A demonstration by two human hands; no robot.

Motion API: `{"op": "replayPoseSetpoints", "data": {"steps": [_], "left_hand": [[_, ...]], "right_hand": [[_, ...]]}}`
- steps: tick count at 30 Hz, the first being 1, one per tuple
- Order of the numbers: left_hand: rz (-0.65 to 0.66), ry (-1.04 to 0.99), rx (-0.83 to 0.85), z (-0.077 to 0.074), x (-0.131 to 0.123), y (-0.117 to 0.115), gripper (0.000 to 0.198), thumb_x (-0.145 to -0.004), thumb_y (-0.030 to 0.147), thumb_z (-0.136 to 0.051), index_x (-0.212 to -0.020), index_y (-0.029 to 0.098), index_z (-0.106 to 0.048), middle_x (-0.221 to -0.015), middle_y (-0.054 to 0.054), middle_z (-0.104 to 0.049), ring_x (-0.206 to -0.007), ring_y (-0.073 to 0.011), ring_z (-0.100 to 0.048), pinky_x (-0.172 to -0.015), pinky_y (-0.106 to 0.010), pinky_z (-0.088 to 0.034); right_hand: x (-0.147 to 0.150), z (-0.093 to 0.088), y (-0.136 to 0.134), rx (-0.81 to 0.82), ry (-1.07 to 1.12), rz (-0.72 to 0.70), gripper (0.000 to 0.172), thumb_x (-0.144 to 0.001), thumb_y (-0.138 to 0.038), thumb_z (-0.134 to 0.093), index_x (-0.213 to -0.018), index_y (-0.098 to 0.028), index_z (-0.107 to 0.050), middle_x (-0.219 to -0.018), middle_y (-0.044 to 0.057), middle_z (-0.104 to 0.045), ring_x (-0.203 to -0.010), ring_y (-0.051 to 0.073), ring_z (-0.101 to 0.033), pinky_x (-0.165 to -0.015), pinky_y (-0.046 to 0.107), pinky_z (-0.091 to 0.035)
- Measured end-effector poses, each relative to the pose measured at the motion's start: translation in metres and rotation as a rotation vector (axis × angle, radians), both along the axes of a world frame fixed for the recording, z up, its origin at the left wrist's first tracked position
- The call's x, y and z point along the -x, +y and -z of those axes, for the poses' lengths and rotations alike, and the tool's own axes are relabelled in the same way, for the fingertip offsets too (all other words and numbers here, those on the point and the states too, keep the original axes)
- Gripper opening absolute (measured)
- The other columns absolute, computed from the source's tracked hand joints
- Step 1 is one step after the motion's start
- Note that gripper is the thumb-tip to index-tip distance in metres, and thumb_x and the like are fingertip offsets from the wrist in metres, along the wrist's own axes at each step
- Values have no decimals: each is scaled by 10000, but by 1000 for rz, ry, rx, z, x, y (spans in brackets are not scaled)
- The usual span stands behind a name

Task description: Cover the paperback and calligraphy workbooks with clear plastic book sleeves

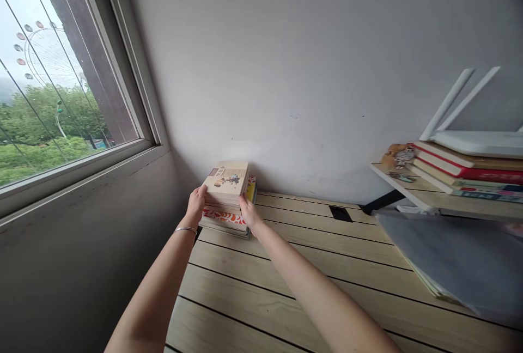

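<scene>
— Hands?
— My left hand [196, 201] and right hand [247, 212] each grip 1 side of the book stack [227, 181].
— Where's the stack?
— On the wooden surface [310, 266], in the corner by the wall [286, 70], below the window [61, 80].

- Window [61, 86], upper left of frame: large pane in a grey frame, thin vertical bars across the glass.
- Outside: overcast sky, green trees [41, 124], a Ferris wheel [44, 53] at far left.
- Light: soft daylight from the left.
- Wall [306, 59], centre and top: plain pale grey, a few small marks.
- Floor [327, 266], lower centre: light wood planks with dark seams; a black rectangular insert [340, 213] near the wall.
- Shelf [429, 195], right edge: light wood board on a black bracket, carrying flat-stacked books [469, 170] and a white router [478, 143] with raised antennas.
</scene>
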State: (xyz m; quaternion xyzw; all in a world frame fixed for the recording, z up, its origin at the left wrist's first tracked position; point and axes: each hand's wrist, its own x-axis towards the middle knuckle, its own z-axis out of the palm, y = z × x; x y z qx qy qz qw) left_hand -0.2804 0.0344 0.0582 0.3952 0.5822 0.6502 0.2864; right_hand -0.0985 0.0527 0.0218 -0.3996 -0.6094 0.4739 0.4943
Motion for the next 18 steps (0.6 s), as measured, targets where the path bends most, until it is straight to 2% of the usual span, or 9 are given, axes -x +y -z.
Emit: {"op": "replayPoseSetpoints", "data": {"steps": [6,10,13,15,18], "left_hand": [[37,-28,15,-2,0,3,375,-645,517,-614,-643,143,-597,-562,-17,-604,-621,-195,-566,-601,-284,-436],[103,-66,-4,-3,2,0,415,-670,549,-589,-721,139,-625,-686,-67,-671,-726,-225,-614,-669,-311,-475],[202,-94,-45,-1,8,-10,515,-714,602,-520,-863,127,-652,-908,-118,-700,-876,-233,-630,-768,-326,-490],[277,-54,-60,3,13,-19,523,-692,578,-577,-955,131,-650,-1024,-120,-684,-944,-231,-621,-811,-328,-487],[288,145,-29,12,22,-25,497,-569,433,-723,-973,154,-648,-997,-82,-694,-932,-234,-616,-805,-325,-490]], "right_hand": [[2,-2,1,-22,-23,19,730,-799,-706,-368,-1291,-186,-510,-1244,109,-599,-1215,244,-500,-1003,346,-381],[-1,-1,-1,-54,-32,2,678,-822,-656,-399,-1308,-193,-490,-1230,105,-608,-1211,235,-507,-1009,342,-383],[-8,1,-7,-95,-47,-40,648,-847,-532,-467,-1396,-202,-368,-1292,89,-568,-1214,217,-503,-1012,353,-384],[-13,0,-12,-148,-137,-54,730,-830,-393,-544,-1458,-200,-224,-1302,94,-561,-1165,211,-543,-977,358,-418],[-15,-4,-19,-198,-411,16,833,-788,-217,-593,-1478,-184,-127,-1217,118,-620,-1042,229,-617,-881,357,-477]]}}
